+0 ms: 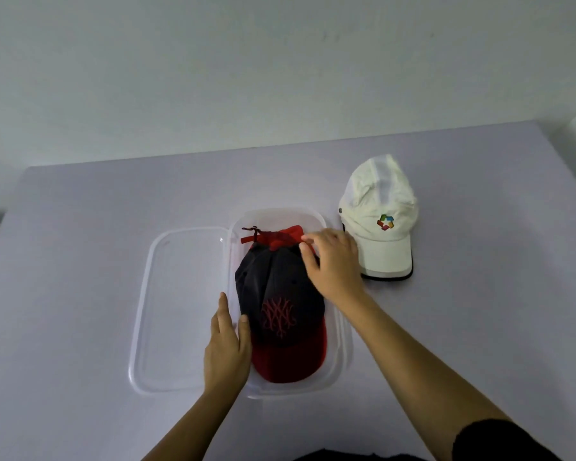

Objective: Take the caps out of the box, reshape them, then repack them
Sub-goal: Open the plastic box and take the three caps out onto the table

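Observation:
A dark navy cap point(278, 304) with a red brim and red embroidery lies in the clear plastic box point(341, 357), brim toward me. My right hand point(333, 264) rests on the cap's rear right side, fingers pinching the red back part. My left hand point(226, 347) lies flat against the box's left wall, thumb touching the cap's left side. A white cap point(379, 214) with a multicoloured logo sits on the table just right of the box, brim toward me.
The box's clear lid point(177, 311) lies flat on the table, touching the box's left side. The lilac table point(80, 244) ends at a pale wall behind.

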The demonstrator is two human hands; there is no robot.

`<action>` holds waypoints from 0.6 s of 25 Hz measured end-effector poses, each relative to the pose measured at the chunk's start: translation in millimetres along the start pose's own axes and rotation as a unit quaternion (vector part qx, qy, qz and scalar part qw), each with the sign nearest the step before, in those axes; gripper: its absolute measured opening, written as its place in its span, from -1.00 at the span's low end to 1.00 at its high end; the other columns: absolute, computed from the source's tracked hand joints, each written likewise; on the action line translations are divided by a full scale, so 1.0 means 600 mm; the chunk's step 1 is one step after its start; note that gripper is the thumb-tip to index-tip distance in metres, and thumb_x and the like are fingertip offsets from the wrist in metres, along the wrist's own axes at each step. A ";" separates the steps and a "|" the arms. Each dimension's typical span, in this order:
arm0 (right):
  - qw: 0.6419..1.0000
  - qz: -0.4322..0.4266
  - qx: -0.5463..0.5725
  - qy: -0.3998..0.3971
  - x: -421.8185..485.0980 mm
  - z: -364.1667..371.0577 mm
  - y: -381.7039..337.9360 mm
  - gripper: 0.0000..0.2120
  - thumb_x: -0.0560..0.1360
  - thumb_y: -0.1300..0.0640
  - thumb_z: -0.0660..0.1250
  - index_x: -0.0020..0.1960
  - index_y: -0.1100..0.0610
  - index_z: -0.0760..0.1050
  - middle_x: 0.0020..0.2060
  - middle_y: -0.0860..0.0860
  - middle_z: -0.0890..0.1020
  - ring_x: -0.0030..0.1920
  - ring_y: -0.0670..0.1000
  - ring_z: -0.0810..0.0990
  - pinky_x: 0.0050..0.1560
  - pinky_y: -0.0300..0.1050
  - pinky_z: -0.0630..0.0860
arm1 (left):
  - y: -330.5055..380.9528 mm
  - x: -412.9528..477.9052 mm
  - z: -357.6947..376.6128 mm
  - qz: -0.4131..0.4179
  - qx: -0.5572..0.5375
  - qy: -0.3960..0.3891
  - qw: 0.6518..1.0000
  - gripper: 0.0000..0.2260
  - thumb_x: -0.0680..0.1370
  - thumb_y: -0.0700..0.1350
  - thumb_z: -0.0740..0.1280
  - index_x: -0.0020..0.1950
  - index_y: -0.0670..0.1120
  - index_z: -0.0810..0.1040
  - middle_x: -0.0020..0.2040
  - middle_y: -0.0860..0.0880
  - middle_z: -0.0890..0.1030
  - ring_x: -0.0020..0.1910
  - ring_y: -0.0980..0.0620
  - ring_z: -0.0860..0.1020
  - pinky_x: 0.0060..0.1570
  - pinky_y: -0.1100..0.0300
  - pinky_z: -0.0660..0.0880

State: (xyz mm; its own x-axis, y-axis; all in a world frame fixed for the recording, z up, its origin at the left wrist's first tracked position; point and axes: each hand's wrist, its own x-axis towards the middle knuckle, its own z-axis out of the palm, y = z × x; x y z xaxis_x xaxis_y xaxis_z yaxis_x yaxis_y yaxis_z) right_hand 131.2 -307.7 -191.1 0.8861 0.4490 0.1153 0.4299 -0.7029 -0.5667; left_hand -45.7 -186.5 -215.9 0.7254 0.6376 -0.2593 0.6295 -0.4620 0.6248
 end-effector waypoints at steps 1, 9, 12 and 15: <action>0.997 0.019 -0.053 -0.055 -0.019 0.015 -0.017 -0.64 0.56 -0.08 0.12 0.22 0.09 0.46 0.16 0.02 0.58 0.33 0.13 0.36 0.40 0.21 0.10 | -0.001 0.001 0.000 0.001 0.001 -0.001 1.000 -0.49 0.62 0.06 0.04 0.54 0.03 -0.03 0.49 -0.09 0.27 0.27 -0.12 0.50 0.15 -0.02 0.47; 0.991 0.051 0.071 -0.097 -0.054 0.009 -0.066 -0.76 0.57 0.03 0.15 0.15 0.14 0.42 0.12 0.05 0.54 0.26 0.07 0.40 0.39 0.16 0.22 | 0.000 0.000 -0.006 0.011 -0.004 0.038 0.999 -0.44 0.59 0.19 -0.07 0.55 0.02 -0.04 0.57 -0.04 0.02 0.53 -0.06 0.09 0.45 -0.01 0.09; 0.964 0.062 0.232 -0.113 -0.077 -0.023 -0.075 -0.86 0.57 0.08 0.17 0.07 0.12 0.40 -0.04 0.07 0.55 0.01 0.02 0.50 0.09 -0.01 0.49 | 0.018 -0.003 -0.028 0.047 -0.036 0.062 0.996 -0.33 0.49 0.29 -0.16 0.55 0.03 -0.04 0.57 0.03 -0.04 0.52 0.11 -0.02 0.44 0.13 -0.06; 0.933 0.045 0.347 -0.088 -0.109 -0.054 -0.089 -0.96 0.58 0.11 0.18 0.00 0.07 0.37 -0.17 0.03 0.52 -0.14 -0.03 0.50 -0.06 -0.14 0.47 | 0.046 -0.019 -0.053 0.100 -0.114 0.039 0.988 -0.33 0.47 0.30 -0.10 0.54 0.06 -0.02 0.53 0.13 0.07 0.44 0.26 0.02 0.41 0.24 0.00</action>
State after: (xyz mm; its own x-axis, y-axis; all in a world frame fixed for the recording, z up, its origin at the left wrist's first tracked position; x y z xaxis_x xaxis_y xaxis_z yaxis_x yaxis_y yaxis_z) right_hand 56.0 -317.4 -142.2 0.8446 0.5321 -0.0595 0.0852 -0.2433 -0.9662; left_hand -45.5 -187.2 -172.1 0.7992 0.5978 -0.0624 0.3912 -0.4386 0.8091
